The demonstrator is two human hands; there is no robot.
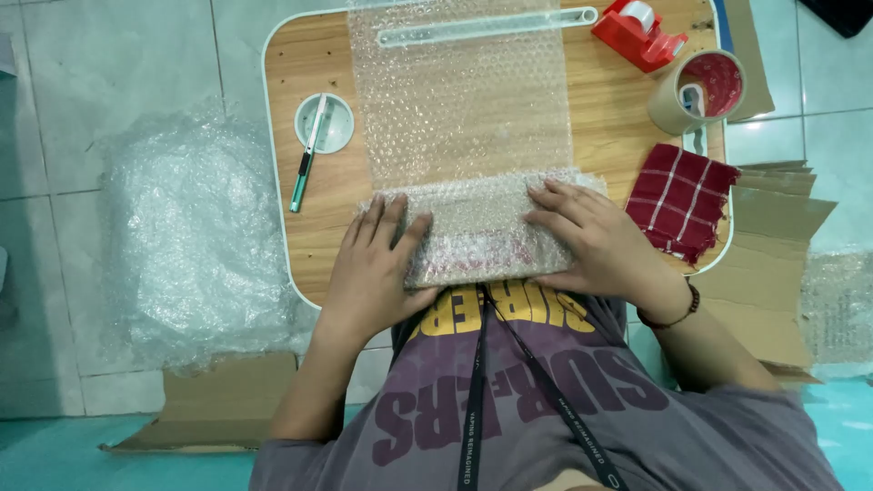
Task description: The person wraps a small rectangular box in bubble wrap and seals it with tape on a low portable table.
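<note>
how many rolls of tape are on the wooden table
2: a clear tape roll in the red dispenser at the far right corner, and a wide brown tape roll just nearer, beside the red checked cloth.

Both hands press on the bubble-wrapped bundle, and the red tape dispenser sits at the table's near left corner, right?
Not quite. Both hands, left hand and right hand, do press on the bubble-wrapped bundle, but the head view shows the red tape dispenser at the table's far right corner.

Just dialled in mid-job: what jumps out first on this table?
Both hands, left hand and right hand, press flat on a bubble-wrapped bundle at the near edge of the wooden lap table. The clear bubble wrap sheet runs away up the middle. A red checked cloth lies to the right.
</note>
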